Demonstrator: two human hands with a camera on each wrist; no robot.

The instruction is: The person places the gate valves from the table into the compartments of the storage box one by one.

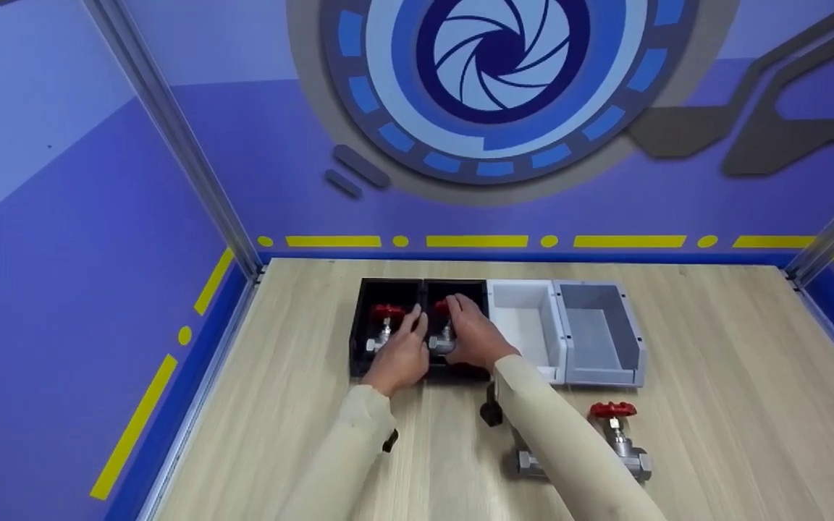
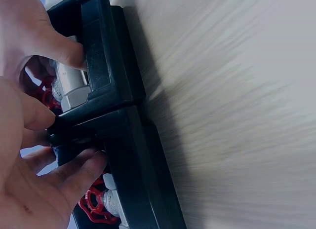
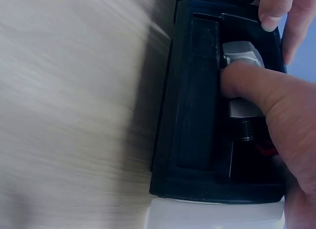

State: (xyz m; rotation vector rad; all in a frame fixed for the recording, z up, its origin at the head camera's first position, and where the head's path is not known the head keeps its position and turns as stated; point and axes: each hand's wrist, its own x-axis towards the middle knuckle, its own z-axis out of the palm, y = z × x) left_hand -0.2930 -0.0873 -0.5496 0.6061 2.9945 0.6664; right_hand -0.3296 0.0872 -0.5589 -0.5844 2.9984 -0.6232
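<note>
My right hand (image 1: 476,334) grips a metal valve with a red handwheel inside the second black bin (image 1: 458,373). In the right wrist view its thumb presses on the silver valve body (image 3: 245,110); its other fingers are largely hidden. My left hand (image 1: 400,359) rests at the wall between the two black bins, fingers fairly straight. Seen from the left wrist, some of its fingers (image 2: 81,177) reach into the first black bin (image 2: 143,189). Another valve (image 1: 386,329) with a red handwheel (image 2: 96,204) stands in that first bin, beside the left hand.
A white bin (image 1: 522,289) and a grey bin (image 1: 598,287) continue the row to the right. On the wooden table (image 1: 301,420), a third valve (image 1: 616,441) stands in front, partly behind my right forearm. Patterned panels (image 1: 229,159) enclose the back and sides.
</note>
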